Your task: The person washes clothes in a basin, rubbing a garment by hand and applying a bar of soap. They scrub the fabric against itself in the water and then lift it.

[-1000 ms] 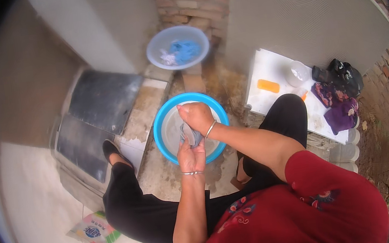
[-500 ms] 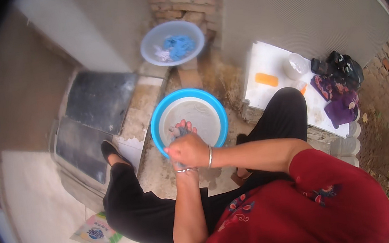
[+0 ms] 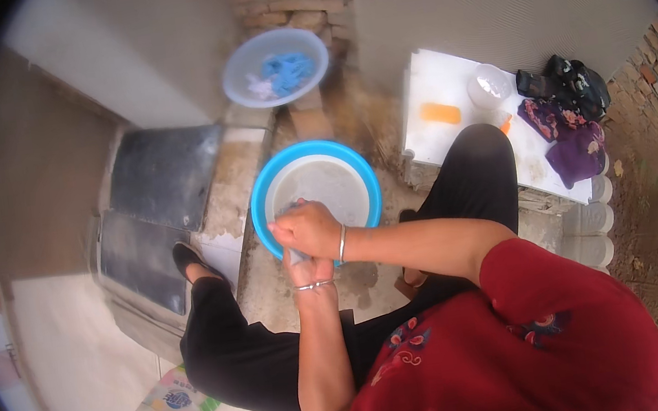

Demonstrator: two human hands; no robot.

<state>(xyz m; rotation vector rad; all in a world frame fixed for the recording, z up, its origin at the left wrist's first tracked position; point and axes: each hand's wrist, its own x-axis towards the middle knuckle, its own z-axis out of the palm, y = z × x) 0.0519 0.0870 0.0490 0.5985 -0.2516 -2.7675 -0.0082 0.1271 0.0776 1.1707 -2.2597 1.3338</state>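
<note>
A blue-rimmed basin (image 3: 374, 192) with cloudy water in it stands on the ground in front of me. Over its near edge, my right hand (image 3: 311, 228) is closed on a small wet grey cloth (image 3: 296, 255) and presses down on my left hand (image 3: 316, 270). My left hand lies beneath, palm up, with the cloth across it; its fingers are mostly covered by my right hand. Only a little of the cloth shows between the two hands. Each wrist wears a silver bracelet.
Farther off, a pale blue basin (image 3: 237, 95) holds blue and white cloths. On the right, a white board (image 3: 445, 80) carries a yellow bar (image 3: 440, 114), a white tub (image 3: 488, 86), purple clothing (image 3: 577, 154) and black shoes (image 3: 577, 85). A detergent bag (image 3: 177, 399) lies at lower left.
My right hand has slid forward over the left palm, covering the left fingers that showed before. The cloth is now bunched more between the hands. The whole view has shifted slightly.
</note>
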